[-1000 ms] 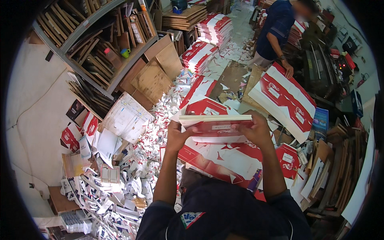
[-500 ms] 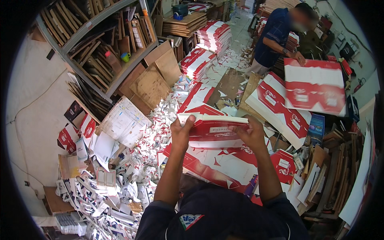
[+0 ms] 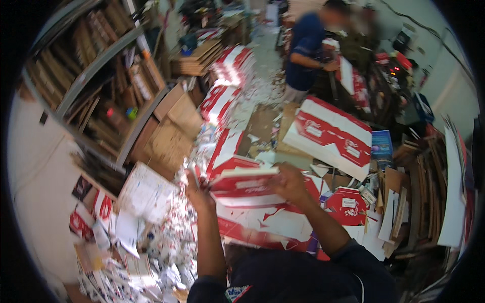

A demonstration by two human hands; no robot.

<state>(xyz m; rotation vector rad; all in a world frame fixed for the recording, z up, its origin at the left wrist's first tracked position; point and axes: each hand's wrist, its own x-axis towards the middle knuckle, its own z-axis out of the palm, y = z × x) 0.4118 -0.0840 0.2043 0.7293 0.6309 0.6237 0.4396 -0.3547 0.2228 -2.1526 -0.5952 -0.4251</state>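
Observation:
A stack of red-and-white printed card pieces (image 3: 245,188) is held up in front of me, its pale cut edges facing upward. My right hand (image 3: 289,184) grips its right end, the fingers closed round the card. At the left end is my left hand (image 3: 200,196), smeared by motion, so whether its fingers close on the stack is unclear. Below the stack lie larger red-and-white printed sheets (image 3: 262,222) with torn scraps on them.
Paper scraps (image 3: 172,252) cover the floor at left. A pile of printed sheets (image 3: 331,134) lies ahead right. Board-filled shelves (image 3: 96,70) stand at left, upright boards (image 3: 427,197) at right. A co-worker in a blue shirt (image 3: 304,43) stands beyond, holding a sheet (image 3: 346,74).
My left hand has shifted from a thumb grip on the stack to its left end, and the stack is tilted. The co-worker has moved the large sheet away from the pile. The view has shifted.

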